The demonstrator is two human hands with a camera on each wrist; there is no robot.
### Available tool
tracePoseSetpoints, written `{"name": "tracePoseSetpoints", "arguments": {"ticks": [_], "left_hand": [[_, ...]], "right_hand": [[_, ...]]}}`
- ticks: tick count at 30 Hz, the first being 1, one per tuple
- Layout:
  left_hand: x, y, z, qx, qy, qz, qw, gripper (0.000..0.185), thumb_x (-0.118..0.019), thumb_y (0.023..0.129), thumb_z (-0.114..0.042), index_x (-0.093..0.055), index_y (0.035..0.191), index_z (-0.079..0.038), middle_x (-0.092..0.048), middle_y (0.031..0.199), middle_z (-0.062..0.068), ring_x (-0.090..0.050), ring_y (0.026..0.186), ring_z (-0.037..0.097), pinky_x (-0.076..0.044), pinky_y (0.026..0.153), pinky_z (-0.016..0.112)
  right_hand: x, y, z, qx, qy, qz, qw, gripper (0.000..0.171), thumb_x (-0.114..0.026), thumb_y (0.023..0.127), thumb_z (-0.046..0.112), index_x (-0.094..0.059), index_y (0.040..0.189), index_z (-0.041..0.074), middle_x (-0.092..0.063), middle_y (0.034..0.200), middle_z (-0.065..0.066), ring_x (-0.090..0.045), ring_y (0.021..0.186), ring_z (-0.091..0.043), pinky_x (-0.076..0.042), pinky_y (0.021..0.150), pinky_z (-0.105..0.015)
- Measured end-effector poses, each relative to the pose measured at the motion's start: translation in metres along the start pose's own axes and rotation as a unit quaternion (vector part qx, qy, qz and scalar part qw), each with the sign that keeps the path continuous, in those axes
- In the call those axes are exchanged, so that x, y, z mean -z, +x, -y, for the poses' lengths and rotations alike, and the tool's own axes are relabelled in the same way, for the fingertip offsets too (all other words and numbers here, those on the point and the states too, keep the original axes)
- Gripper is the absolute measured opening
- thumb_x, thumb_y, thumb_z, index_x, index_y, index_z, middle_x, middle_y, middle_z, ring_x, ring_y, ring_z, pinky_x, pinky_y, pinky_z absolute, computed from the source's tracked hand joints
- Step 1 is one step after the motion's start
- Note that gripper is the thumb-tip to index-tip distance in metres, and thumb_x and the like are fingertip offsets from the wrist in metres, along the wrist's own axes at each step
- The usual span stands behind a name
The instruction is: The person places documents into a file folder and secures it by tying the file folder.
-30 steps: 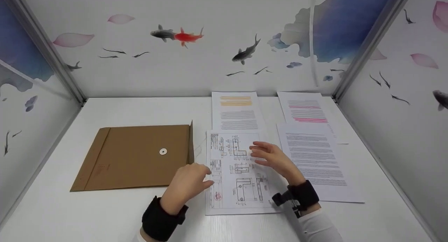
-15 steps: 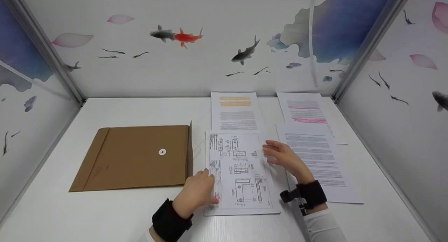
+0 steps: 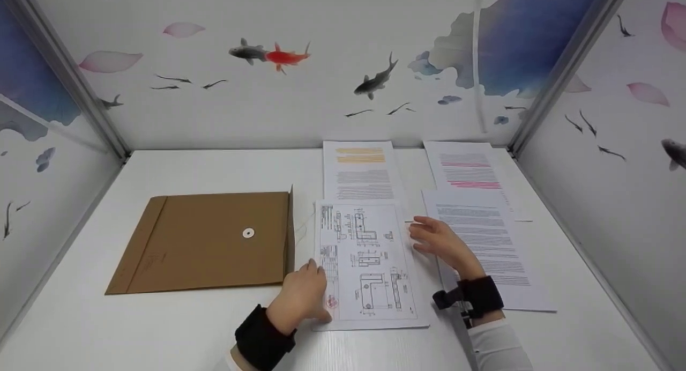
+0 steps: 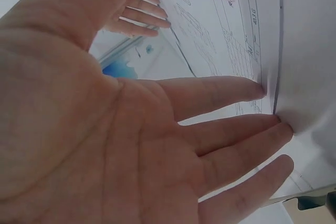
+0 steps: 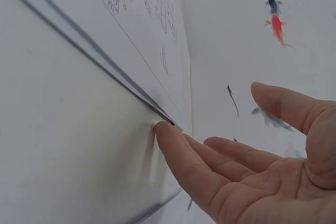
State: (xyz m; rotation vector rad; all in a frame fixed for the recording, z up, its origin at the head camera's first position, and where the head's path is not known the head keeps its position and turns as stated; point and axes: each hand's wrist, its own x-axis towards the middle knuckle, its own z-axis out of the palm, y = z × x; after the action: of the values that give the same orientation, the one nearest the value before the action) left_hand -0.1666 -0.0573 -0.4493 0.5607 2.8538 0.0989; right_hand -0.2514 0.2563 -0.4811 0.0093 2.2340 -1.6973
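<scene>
Near the table's (image 3: pixel 214 167) front edge, my left hand (image 3: pixel 300 298) and right hand (image 3: pixel 437 242), fingers straight, press the long edges of a thin white drawing stack (image 3: pixel 370 264), beside a flat brown envelope (image 3: pixel 209 242).

white tabletop (image 3: pixel 214 167) boxed in on three sides by panels. back panel (image 3: pixel 300 108) is pale, printed with black fish, one red fish (image 3: pixel 286 56), pink petals and a blue wash at upper right. side panels carry the same print. grey metal posts (image 3: pixel 69 76) at both rear corners. light is even, soft shadows.
</scene>
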Motion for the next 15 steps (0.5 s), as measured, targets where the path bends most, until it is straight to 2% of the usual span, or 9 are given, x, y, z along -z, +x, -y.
{"name": "tracePoseSetpoints", "arguments": {"ticks": [8,15], "left_hand": [[0.0010,-0.0009,-0.0009,0.001,0.006,-0.001,1.0000,0.098,-0.096,0.061,-0.041,-0.057,0.134,0.013,-0.057,0.143,0.030,-0.062,0.125,0.038,-0.058,0.097,0.045],[0.0010,0.0005,-0.0012,0.006,0.011,0.015,0.9998,0.100,-0.095,0.064,-0.043,-0.056,0.138,0.010,-0.055,0.147,0.028,-0.059,0.133,0.037,-0.057,0.101,0.045]], "right_hand": [[0.0007,0.0019,-0.0012,-0.007,0.032,0.013,0.999,0.070,-0.053,0.106,0.020,-0.018,0.158,-0.011,-0.034,0.159,-0.036,-0.041,0.147,-0.048,-0.044,0.116,-0.049],[0.0009,0.0023,-0.0022,-0.024,0.041,0.011,0.999,0.071,-0.055,0.106,0.023,-0.019,0.158,-0.009,-0.041,0.156,-0.033,-0.049,0.143,-0.042,-0.044,0.117,-0.047]]}}
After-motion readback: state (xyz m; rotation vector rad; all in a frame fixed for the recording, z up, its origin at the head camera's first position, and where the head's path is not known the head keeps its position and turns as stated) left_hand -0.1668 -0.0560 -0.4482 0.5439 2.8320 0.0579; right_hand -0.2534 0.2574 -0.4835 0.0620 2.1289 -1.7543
